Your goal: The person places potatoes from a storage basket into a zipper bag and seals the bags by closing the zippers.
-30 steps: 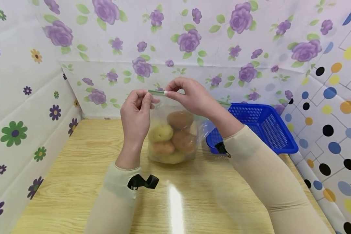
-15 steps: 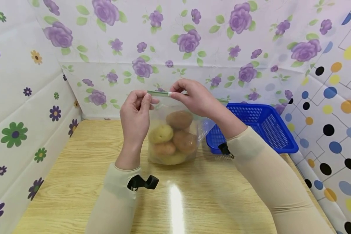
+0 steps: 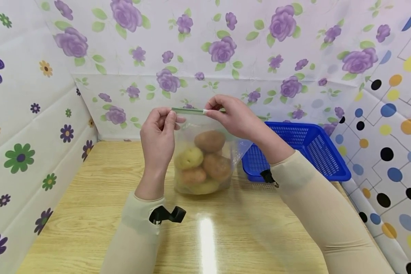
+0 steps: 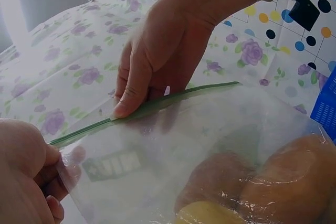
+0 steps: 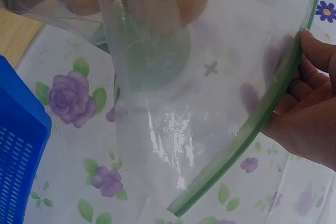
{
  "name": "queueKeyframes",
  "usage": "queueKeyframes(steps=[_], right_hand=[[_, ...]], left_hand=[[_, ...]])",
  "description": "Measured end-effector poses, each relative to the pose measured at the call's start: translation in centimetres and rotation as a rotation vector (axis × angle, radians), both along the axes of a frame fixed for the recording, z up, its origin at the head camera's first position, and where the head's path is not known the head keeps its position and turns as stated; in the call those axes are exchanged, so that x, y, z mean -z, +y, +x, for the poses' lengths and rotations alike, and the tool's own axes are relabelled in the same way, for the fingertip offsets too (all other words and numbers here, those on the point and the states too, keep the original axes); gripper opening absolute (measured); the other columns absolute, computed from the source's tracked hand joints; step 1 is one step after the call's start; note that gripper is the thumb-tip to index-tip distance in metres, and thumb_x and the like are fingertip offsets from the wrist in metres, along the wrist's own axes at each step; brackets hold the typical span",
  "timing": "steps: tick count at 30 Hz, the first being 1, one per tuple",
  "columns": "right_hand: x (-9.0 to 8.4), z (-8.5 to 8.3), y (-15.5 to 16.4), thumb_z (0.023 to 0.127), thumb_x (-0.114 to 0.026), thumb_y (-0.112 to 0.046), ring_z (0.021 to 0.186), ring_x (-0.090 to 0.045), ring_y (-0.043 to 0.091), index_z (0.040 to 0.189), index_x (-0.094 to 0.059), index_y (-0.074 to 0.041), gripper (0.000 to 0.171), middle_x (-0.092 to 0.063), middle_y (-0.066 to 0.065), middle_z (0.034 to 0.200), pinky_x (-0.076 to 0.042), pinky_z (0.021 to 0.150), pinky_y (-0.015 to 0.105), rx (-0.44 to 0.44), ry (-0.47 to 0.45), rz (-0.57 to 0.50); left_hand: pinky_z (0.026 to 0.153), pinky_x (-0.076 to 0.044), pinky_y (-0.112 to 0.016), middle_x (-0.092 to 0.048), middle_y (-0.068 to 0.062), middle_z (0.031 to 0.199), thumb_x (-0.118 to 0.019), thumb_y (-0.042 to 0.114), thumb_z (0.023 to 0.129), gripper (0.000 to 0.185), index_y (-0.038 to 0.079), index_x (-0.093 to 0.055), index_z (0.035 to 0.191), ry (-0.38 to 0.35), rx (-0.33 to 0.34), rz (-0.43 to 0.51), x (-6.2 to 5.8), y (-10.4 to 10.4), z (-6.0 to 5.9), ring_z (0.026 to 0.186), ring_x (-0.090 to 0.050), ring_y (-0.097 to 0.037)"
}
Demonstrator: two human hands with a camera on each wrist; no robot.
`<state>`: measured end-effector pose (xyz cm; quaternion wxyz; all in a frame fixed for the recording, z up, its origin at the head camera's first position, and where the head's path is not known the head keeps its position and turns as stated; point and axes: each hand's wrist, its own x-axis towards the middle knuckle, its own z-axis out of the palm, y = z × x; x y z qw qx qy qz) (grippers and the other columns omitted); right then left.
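A clear bag (image 3: 205,152) is standing upright on the counter (image 3: 89,213), with its bottom resting on the wood and its mouth pointing up; the bag is full of potatoes (image 3: 209,140), brown ones and yellow ones, piled low inside it. The green zip strip (image 3: 189,110) is running along the top of the bag; its long way is going flat from left to right, out toward the blue basket (image 3: 308,152).

The left hand (image 3: 159,135) is holding the left end of the strip; its thumb and fingers are pinching the strip tight, and the bag is hanging just to the right of this hand. The right hand (image 3: 234,116) is pinching the strip further along, near the middle, with its fingertips pressed together on the green line; the bag is hanging right under this hand. In the left wrist view the right hand (image 4: 168,56) is sitting on top of the strip (image 4: 157,107); in the right wrist view the strip (image 5: 247,140) is bending in a curve past the fingers.

The basket is sitting on the counter to the right of the bag, close beside it.
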<state>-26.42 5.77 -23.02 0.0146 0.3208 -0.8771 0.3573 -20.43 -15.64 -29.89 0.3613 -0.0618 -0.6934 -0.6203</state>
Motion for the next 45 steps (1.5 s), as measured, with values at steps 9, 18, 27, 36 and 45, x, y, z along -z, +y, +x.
queueKeyframes(steps=[9,18,27,36,45], right_hand=[[0.2,0.0,0.5,0.113,-0.065,-0.019,0.115,-0.065,0.023,0.118,-0.071,-0.006,0.015,-0.071,0.01,0.119,-0.053,0.105,0.044,0.004,-0.009,0.0],[0.2,-0.2,0.9,0.114,-0.064,-0.018,0.113,-0.065,0.024,0.118,-0.069,-0.006,0.014,-0.07,0.011,0.118,-0.053,0.105,0.043,0.003,-0.032,-0.005],[0.2,-0.1,1.8,0.114,-0.063,-0.017,0.117,-0.064,0.026,0.119,-0.068,-0.005,0.014,-0.068,0.012,0.12,-0.051,0.109,0.045,0.016,-0.032,0.013],[0.3,-0.2,2.1,0.115,-0.062,-0.018,0.114,-0.064,0.024,0.118,-0.068,-0.006,0.014,-0.068,0.011,0.119,-0.051,0.107,0.045,-0.003,-0.018,0.017],[0.4,-0.4,2.9,0.114,-0.063,-0.018,0.116,-0.064,0.027,0.119,-0.069,-0.005,0.015,-0.069,0.012,0.119,-0.049,0.105,0.048,0.009,-0.014,0.036]], left_hand=[[0.069,-0.052,-0.024,-0.082,-0.012,0.094,-0.069,0.011,0.11,0.011,0.002,-0.074,0.109,0.011,-0.008,-0.005,0.2,-0.3,0.0,0.078,-0.07,-0.017],[0.072,-0.054,-0.025,-0.082,-0.014,0.095,-0.068,0.009,0.11,0.01,0.001,-0.074,0.109,0.017,-0.014,-0.006,0.1,-0.8,0.1,0.077,-0.071,-0.016],[0.071,-0.055,-0.028,-0.081,-0.015,0.096,-0.067,0.011,0.111,0.014,-0.001,-0.074,0.11,0.001,0.018,0.001,0.2,-0.7,-0.2,0.078,-0.071,-0.018],[0.071,-0.055,-0.027,-0.081,-0.014,0.094,-0.068,0.008,0.11,0.009,0.002,-0.074,0.108,0.01,0.0,0.011,0.2,-1.2,0.1,0.077,-0.071,-0.018],[0.071,-0.053,-0.024,-0.082,-0.013,0.095,-0.068,0.008,0.11,0.01,0.0,-0.074,0.11,-0.001,-0.004,0.003,0.3,-1.3,0.0,0.078,-0.071,-0.017]])
